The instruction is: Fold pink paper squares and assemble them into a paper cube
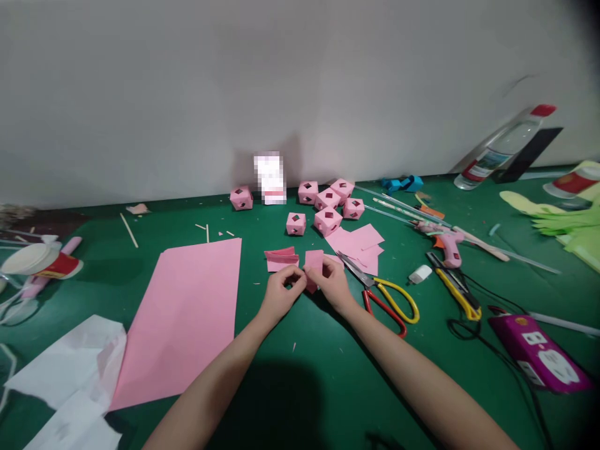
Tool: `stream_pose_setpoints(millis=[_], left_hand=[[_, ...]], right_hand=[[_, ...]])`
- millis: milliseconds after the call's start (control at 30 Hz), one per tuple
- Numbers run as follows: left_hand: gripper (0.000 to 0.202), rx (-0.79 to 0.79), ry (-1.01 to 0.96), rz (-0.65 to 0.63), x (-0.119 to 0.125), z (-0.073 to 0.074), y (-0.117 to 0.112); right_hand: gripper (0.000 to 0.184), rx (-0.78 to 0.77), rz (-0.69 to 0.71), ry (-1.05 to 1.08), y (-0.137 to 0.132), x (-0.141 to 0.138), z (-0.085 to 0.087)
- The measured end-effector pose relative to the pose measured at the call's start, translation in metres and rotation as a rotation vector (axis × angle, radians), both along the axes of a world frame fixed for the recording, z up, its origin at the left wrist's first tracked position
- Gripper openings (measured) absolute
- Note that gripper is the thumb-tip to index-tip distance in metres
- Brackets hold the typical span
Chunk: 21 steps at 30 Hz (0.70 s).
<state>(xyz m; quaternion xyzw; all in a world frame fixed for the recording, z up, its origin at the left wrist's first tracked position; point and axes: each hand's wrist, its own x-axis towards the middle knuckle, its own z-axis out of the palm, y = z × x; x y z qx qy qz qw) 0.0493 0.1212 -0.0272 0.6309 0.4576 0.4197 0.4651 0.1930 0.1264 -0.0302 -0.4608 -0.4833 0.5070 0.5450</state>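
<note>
Inspected green counter (300,337). Found pink sheets (197,306) laid toward its left edge, presumably to spare working room. Noted scissors (362,274) right of centre, probably for easy reach. Recorded pink cubes (327,221) near back edge, likely kept aside. Located small pink paper piece (314,257) midway between side edges, apparently steadied from both sides: clamped by fingers of right hand (336,289); approached closely by left hand (282,290), thumb and forefinger nearly together, grip undeterminable.
</note>
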Motion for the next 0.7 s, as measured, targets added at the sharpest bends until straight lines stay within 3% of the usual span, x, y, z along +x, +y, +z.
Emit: stream_pose_setpoints(millis=[167,367,567,700], left_hand=[[0.013,0.030,0.052,-0.013,0.001,0.001,0.000],[0.010,0.119,0.186,-0.137,0.006,0.009,-0.008],[0.021,0.050,0.067,0.093,0.004,0.000,-0.005],[0.013,0.040,0.054,0.098,0.003,-0.004,-0.002]], right_hand=[[0.016,-0.014,-0.039,0.019,0.002,0.000,0.001],[0.019,-0.047,-0.107,0.097,0.007,0.004,0.001],[0.015,0.009,-0.046,0.062,0.004,0.002,0.001],[0.014,0.027,-0.005,0.061,0.002,0.001,0.000]])
